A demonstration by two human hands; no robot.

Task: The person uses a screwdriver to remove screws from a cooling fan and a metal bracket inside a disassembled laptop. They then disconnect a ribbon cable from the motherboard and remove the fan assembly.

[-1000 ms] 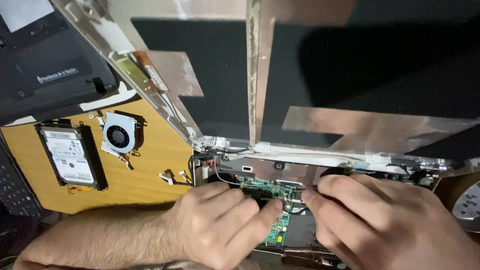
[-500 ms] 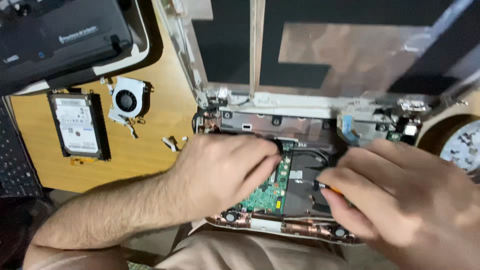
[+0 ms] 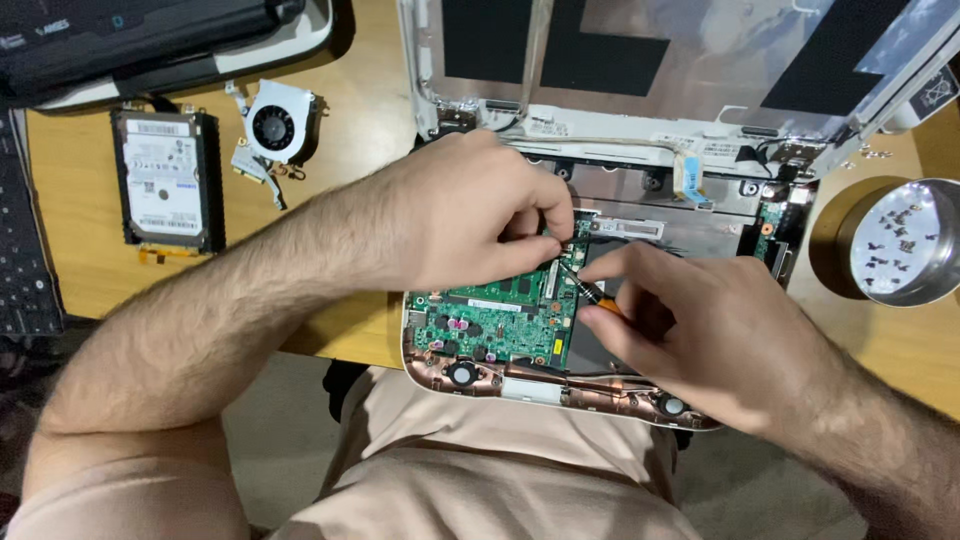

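I see a green circuit board (image 3: 500,320) in a white laptop shell (image 3: 420,60), an orange-handled screwdriver (image 3: 598,298), a silver dish (image 3: 905,240), and a tan wooden surface (image 3: 340,190).

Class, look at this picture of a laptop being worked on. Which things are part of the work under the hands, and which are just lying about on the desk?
In the work:
left hand
right hand
screwdriver
green circuit board
opened laptop

Lying about:
hard drive
small fan
metal dish of screws
black keyboard
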